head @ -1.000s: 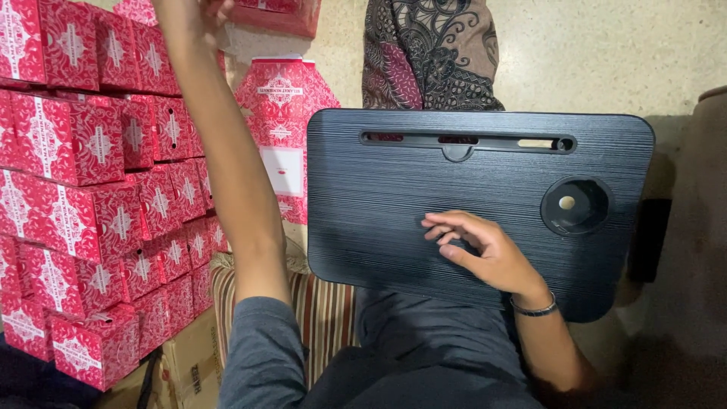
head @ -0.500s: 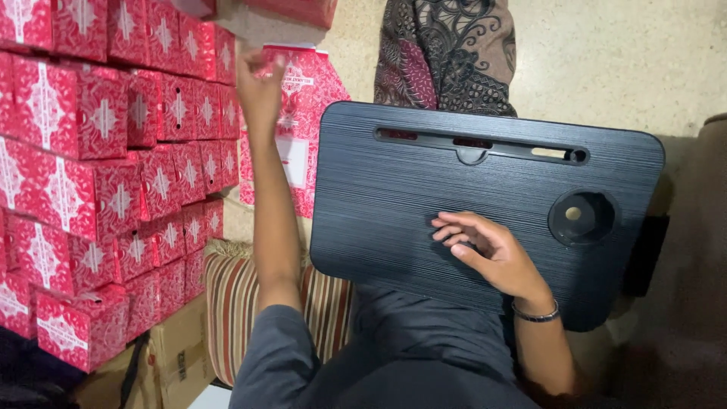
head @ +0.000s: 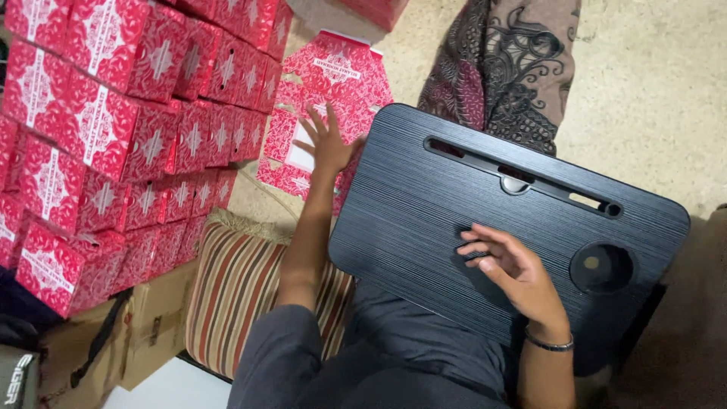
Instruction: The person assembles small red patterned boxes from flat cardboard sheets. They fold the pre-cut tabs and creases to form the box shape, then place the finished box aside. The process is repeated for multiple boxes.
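While the right hand (head: pixel 515 269) rests open and empty on the lap desk (head: pixel 424 204), the left hand (head: pixel 327 140), fingers spread, holding nothing, reaches beyond its left edge to the flat red cartons (head: pixel 333 72); gripping one seems next

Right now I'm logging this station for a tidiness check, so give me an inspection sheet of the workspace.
Surface: black lap tray, slot and round cup recess, nothing on it.
Job's things: flat red patterned carton blanks on the floor beyond the tray.
Clutter: stacked red boxes, brown cardboard box, striped cushion.
Hands: left hand open, fingers spread over the blanks; right hand resting on the tray, holding nothing.
Cables: nothing seen.
Surroundings: patterned cloth, speckled floor.
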